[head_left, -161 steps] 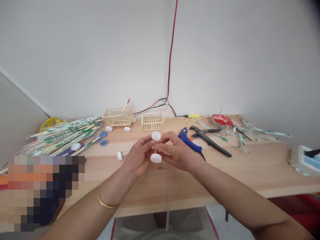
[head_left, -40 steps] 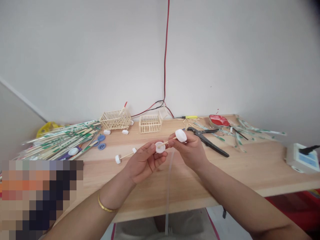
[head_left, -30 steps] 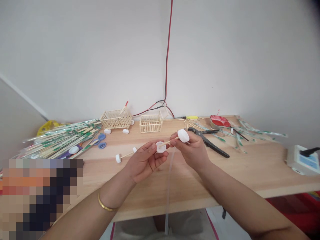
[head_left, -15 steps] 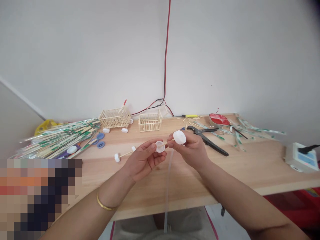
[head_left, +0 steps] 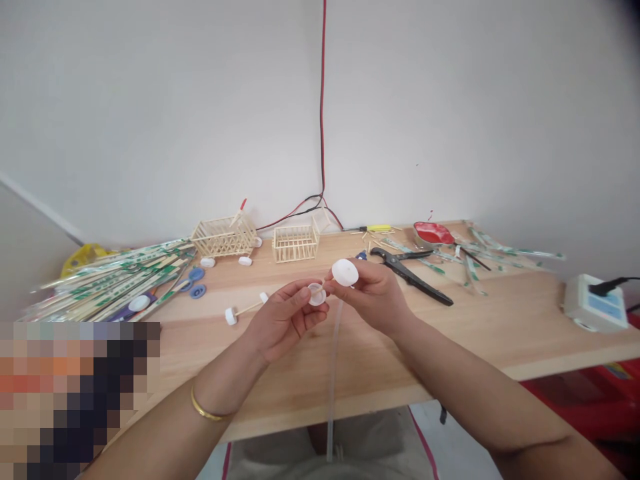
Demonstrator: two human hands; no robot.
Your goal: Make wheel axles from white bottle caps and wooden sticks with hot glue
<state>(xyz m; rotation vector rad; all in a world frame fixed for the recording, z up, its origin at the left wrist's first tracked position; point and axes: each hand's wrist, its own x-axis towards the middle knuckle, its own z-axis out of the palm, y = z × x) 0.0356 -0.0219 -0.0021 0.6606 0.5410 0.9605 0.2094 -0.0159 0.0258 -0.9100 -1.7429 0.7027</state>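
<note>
My left hand (head_left: 287,317) is closed around the edge of a white bottle cap (head_left: 317,294), its hollow side showing. A thin wooden stick (head_left: 323,287) reaches into that cap. My right hand (head_left: 367,290) pinches the stick, and a second white cap (head_left: 345,273) sits in front of its fingers. Whether this second cap is fixed on the stick is hidden. Left of my hands, a stick axle (head_left: 250,307) with a white cap at each end lies on the wooden table (head_left: 400,373).
Two stick-built frames, a wheeled cart (head_left: 224,238) and a basket-like box (head_left: 295,244), stand at the back. Wrapped chopsticks (head_left: 125,280) lie left, with blue caps (head_left: 198,291) beside them. Black pliers (head_left: 415,277), a red-coated bowl (head_left: 433,233) and a power socket (head_left: 595,303) are right.
The second cap has moved left, closer to the cap in my left hand, and less of the stick shows between them. The whole view has shifted slightly.
</note>
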